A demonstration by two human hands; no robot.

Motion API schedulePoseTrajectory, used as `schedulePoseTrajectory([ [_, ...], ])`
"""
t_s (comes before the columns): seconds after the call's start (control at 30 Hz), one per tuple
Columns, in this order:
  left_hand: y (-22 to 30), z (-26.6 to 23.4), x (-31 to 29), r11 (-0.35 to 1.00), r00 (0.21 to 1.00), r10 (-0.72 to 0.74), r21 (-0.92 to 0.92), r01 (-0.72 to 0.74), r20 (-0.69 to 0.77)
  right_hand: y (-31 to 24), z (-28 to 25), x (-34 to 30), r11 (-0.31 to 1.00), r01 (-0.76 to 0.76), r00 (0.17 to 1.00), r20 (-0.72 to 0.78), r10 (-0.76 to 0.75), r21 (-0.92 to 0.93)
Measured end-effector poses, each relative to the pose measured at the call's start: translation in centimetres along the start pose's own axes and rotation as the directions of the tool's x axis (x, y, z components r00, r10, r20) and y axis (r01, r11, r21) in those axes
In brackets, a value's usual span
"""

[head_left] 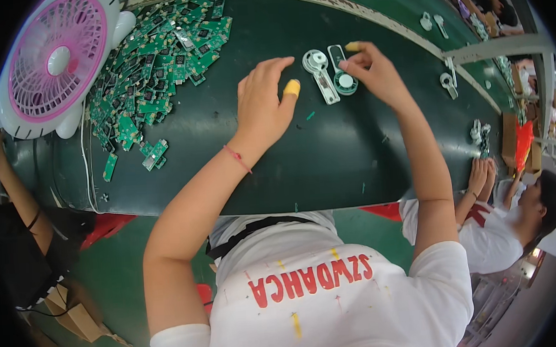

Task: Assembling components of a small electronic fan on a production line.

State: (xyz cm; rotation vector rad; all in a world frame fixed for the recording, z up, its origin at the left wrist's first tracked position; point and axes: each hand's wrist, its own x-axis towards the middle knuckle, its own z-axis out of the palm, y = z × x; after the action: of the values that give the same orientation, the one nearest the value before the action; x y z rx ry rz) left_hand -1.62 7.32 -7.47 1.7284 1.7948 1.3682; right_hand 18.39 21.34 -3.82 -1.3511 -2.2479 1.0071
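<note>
Two white plastic housings lie side by side on the dark green table, each a long handle with a round end. The left housing [325, 85] has its round end at the far side; the right housing [347, 83] has its round end nearer me. My left hand [264, 104] hovers left of them, thumb and fingers apart, holding nothing. A yellow cover wraps its thumb tip. My right hand [377, 73] is at the right housing, its thumb tip over the handle's edge. Its index finger, also yellow-tipped, stays apart from the thumb, and no grip shows.
A heap of green circuit boards [169, 59] spreads over the table's far left, beside a pink and white fan [58, 63] with a white cable [84, 153]. More white housings [449, 85] lie beyond a worn rail [370, 15]. Co-workers sit at both sides.
</note>
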Motion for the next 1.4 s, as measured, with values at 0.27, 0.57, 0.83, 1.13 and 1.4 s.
schedulePoseTrajectory([
  [0.27, 2.9, -0.9, -1.3, 0.878, 0.989, -0.106, -0.457, 0.144, 0.106, -4.0, 1.7, -7.9, 0.984, 0.168, 0.953, -0.264, -0.148, 0.055],
  [0.57, 5.1, -3.7, -6.6, 0.887, 0.925, -0.040, -0.412, 0.206, 0.377, -7.3, 6.6, -14.1, 0.852, 0.466, 0.861, -0.098, -0.498, -0.237],
  [0.83, 3.6, -8.9, -9.2, 0.968, 0.914, 0.100, -0.249, 0.001, 0.394, -6.7, 8.9, -13.0, 0.797, 0.582, 0.799, 0.067, -0.597, 0.161],
  [1.13, -1.5, -15.8, -9.1, 0.678, 0.998, -0.054, 0.733, 0.058, -0.029, -6.6, 9.6, -13.2, 0.676, 0.730, 0.683, 0.149, -0.715, -0.102],
  [1.4, 1.0, -13.5, -6.3, 0.925, 0.938, -0.313, -0.272, 0.265, -0.151, -6.3, 9.5, -12.9, 0.831, 0.537, 0.826, 0.109, -0.553, 0.149],
])
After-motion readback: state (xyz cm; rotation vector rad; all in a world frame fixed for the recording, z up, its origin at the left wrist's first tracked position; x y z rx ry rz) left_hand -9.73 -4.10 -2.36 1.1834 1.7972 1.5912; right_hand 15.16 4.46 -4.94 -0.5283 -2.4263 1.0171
